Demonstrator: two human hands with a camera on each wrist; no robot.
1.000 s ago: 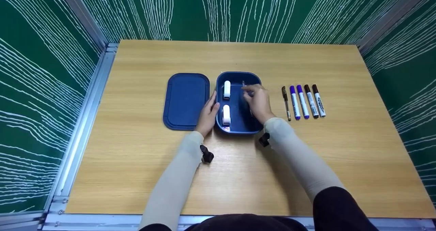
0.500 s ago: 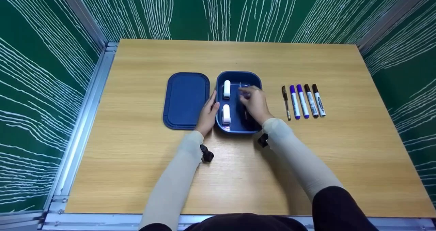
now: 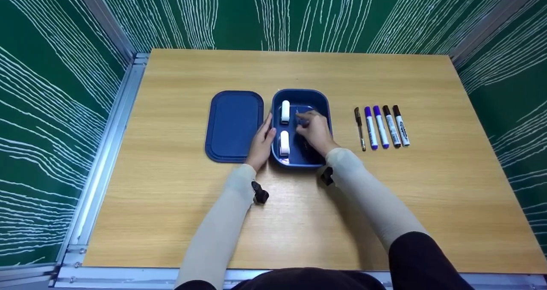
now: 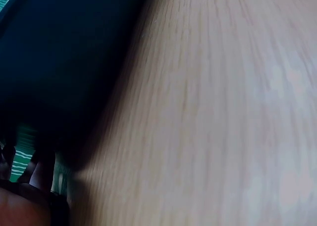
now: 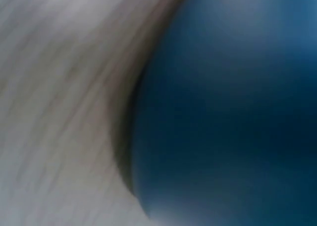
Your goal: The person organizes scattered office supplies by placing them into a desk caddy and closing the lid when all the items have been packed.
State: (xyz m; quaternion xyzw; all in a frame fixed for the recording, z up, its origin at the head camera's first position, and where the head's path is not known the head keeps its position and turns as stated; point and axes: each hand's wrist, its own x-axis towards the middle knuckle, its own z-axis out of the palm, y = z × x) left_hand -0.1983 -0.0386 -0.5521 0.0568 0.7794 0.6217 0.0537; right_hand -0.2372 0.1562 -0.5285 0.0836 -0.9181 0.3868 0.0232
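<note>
A dark blue box stands open in the middle of the table. My left hand rests along its left outer wall, fingers straight; the left wrist view shows the box wall with fingertips beside it. My right hand is inside the box, thumb and forefinger pinching a slim pen whose clear end sticks out past the fingers; the hand hides most of it. Two white round-ended items, one white item behind another white item, lie along the box's left side.
A matching blue lid lies left of the box. To the right, a slim black and gold pen and several markers lie in a row. Green, white-streaked panels surround the wooden table.
My right hand, with the pen, has moved slightly left and nearer within the box, toward the white items. My left hand has stayed at the box's left wall.
</note>
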